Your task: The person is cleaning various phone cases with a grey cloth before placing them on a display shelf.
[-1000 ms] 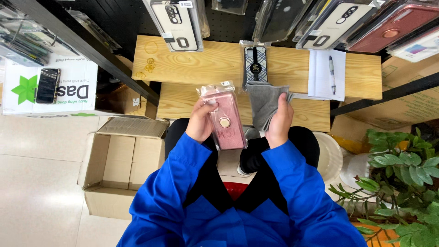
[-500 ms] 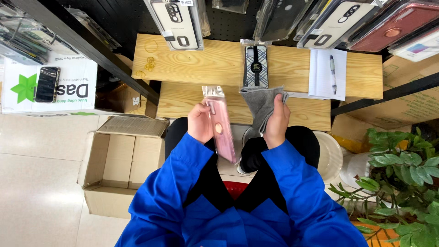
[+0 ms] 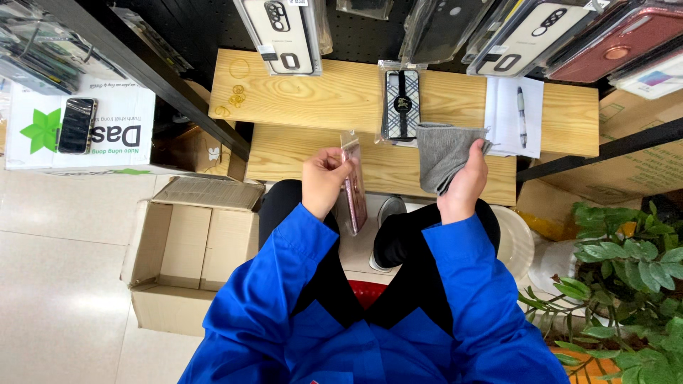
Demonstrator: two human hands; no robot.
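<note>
My left hand (image 3: 324, 181) grips a pink phone case in a clear sleeve (image 3: 353, 186), turned so I see it nearly edge-on, above my lap. My right hand (image 3: 466, 181) holds a folded grey cloth (image 3: 441, 153) just to the right of it. Both hands hover over the near edge of the lower wooden shelf (image 3: 388, 167). A plaid-patterned phone case in a packet (image 3: 401, 104) lies on the upper wooden shelf (image 3: 334, 96), just beyond the cloth. My blue sleeves fill the bottom of the view.
White paper with a pen (image 3: 517, 114) lies on the shelf at right. Packaged phone cases (image 3: 284, 32) hang above. An open cardboard box (image 3: 192, 249) sits on the floor at left, a white box with a phone (image 3: 77, 125) on it further left, a green plant (image 3: 626, 263) at right.
My left hand has rotated the pink case from face-up to nearly edge-on. My right hand with the grey cloth has shifted slightly to the right.
</note>
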